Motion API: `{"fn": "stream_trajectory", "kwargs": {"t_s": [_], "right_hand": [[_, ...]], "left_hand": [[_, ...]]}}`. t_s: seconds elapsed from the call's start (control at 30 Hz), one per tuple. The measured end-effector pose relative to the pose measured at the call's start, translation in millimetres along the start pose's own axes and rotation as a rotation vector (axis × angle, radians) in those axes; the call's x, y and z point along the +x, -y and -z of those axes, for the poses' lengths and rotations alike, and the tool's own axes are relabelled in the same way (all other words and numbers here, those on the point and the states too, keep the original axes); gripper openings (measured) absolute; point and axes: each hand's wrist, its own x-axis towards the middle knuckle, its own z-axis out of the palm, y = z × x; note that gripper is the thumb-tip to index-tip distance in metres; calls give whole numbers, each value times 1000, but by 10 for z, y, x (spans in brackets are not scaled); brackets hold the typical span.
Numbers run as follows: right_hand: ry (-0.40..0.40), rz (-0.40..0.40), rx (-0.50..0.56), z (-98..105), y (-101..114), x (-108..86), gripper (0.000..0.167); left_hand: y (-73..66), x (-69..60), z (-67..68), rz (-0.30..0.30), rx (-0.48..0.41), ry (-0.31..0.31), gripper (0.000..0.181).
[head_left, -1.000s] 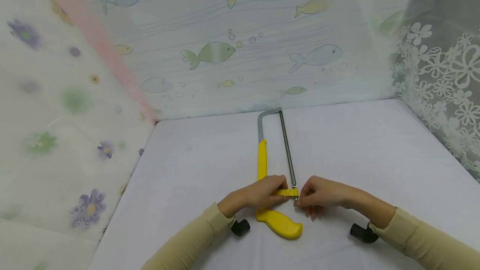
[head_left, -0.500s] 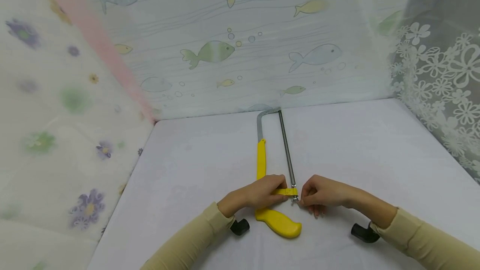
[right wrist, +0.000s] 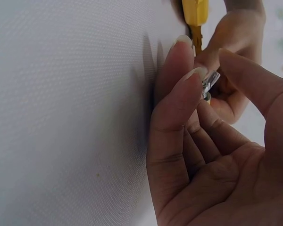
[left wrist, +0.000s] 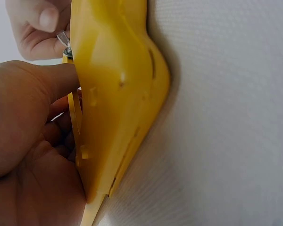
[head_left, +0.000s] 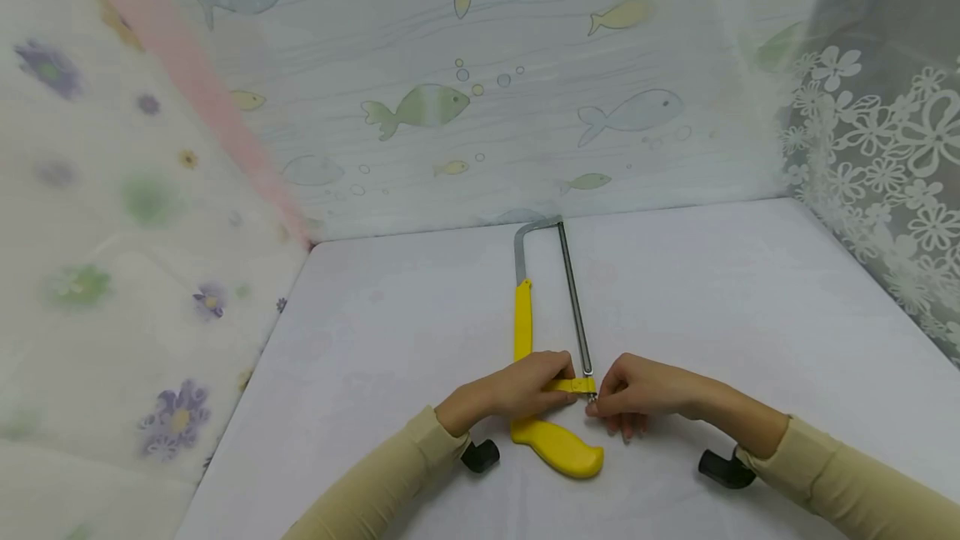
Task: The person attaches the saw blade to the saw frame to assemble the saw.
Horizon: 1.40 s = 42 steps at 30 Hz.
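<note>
A hacksaw with a yellow handle (head_left: 558,447) lies on the white-covered table, its steel bow and blade (head_left: 575,298) pointing away from me. My left hand (head_left: 525,383) grips the yellow crosspiece (head_left: 582,385) near the blade's near end, thumb on the handle side. A small silver wing nut (right wrist: 210,84) sticks out of the crosspiece's end. My right hand (head_left: 645,386) has its thumb and curled fingers around this wing nut, which the fingertips partly hide in the head view. In the left wrist view, the wing nut (left wrist: 63,39) shows beside the right thumb.
White cloth covers the table (head_left: 390,323). A fish-patterned curtain (head_left: 450,165) hangs along the far edge, a flowered one (head_left: 150,273) at the left, and lace (head_left: 885,165) at the right. Black wrist devices (head_left: 726,468) sit under both forearms.
My right fingers drew back slightly from the wing nut half a second ago, showing its wings, and are now back around it. The left hand and the hacksaw stay in place.
</note>
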Motion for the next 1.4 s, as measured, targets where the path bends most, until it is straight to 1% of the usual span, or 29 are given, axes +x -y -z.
{"fn": "stream_trajectory", "kwargs": {"t_s": [0.13,0.3,0.6,0.8,1.07,1.23,1.4], "right_hand": [[-11,-15,-2,-12,24,14,37],[-20,-21,8,-25,58,24,38],[-23,-38,1,-16,73,25,36],[-31,-52,-8,7,74,5,33],[-27,-31,-11,41,50,-41,28],[-18,-5,-21,59,61,-67,24],[-18,4,-22,61,52,-81,21]], "left_hand": [[-2,1,1,-3,-14,2,13],[-3,4,4,-16,-9,-2,14],[-10,8,8,-16,-7,-3,13],[-18,3,15,-14,11,-5,13],[-30,1,18,11,2,-2,13],[-32,-1,10,8,3,-5,13],[-23,2,1,-2,2,-7,13]]}}
